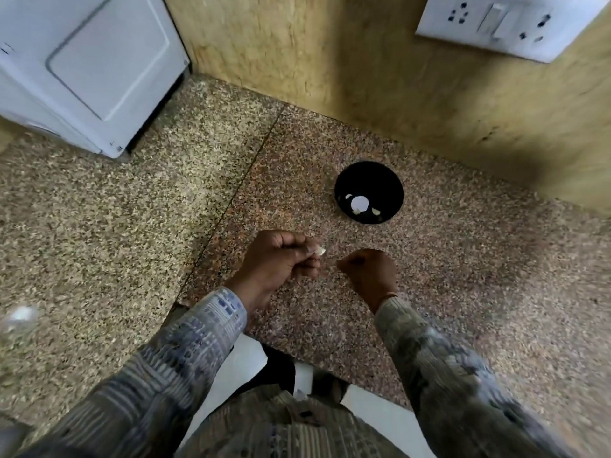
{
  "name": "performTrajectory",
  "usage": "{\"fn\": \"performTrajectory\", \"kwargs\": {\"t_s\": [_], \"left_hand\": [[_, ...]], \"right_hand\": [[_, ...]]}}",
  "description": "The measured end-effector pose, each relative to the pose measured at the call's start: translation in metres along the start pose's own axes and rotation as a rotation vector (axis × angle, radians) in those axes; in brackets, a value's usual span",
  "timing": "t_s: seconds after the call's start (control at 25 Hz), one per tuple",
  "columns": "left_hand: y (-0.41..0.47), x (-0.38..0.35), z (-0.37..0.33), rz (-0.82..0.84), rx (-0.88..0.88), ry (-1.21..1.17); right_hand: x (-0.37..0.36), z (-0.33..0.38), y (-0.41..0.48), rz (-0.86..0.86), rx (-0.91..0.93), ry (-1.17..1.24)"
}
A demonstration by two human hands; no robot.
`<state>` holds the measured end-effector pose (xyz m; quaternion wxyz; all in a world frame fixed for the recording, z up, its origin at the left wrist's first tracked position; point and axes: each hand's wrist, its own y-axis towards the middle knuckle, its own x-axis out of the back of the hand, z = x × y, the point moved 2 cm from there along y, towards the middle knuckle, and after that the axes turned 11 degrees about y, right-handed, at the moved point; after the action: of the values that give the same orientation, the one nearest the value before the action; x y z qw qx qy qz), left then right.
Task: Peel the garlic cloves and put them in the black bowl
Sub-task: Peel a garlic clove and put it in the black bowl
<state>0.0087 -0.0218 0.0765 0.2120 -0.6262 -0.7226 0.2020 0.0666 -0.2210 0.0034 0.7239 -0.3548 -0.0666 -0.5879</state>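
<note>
Over the speckled granite desk (132,226), the left hand (277,259) pinched a small pale garlic clove (320,250) at its fingertips. Near it but apart, the right hand (370,272) was curled and blurred, and I could not tell whether it held anything. Beyond it on the desk stood the round black bowl (380,173), with a few pale peeled cloves (358,203) inside.

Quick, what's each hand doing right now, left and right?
Left hand: closed, pinching a garlic clove at its fingertips.
Right hand: closed, fingers curled, nothing visible in it.
</note>
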Motion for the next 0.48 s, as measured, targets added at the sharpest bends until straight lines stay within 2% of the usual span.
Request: {"fn": "performTrajectory", "kwargs": {"t_s": [0.04, 0.12, 0.16, 0.24, 0.4, 0.48], "left_hand": [[0.004, -0.001, 0.001, -0.001, 0.0, 0.009], [0.01, -0.005, 0.002, -0.006, -0.016, 0.05], [0.013, -0.007, 0.004, -0.009, -0.03, 0.087], [0.018, -0.013, 0.008, -0.02, -0.068, 0.188], [0.024, -0.019, 0.015, -0.073, -0.108, 0.374], [0.029, -0.019, 0.018, -0.024, 0.024, 0.262]], "right_hand": [[0.002, 0.008, -0.011, 0.013, -0.071, 0.26], [0.001, 0.032, -0.035, 0.148, -0.212, 0.799], [0.001, 0.04, -0.043, 0.199, -0.216, 0.925], [-0.001, 0.049, -0.052, 0.186, -0.141, 0.894], [-0.009, 0.042, -0.055, -0.026, -0.056, 0.7], [-0.01, 0.038, -0.055, -0.039, -0.031, 0.638]]}}
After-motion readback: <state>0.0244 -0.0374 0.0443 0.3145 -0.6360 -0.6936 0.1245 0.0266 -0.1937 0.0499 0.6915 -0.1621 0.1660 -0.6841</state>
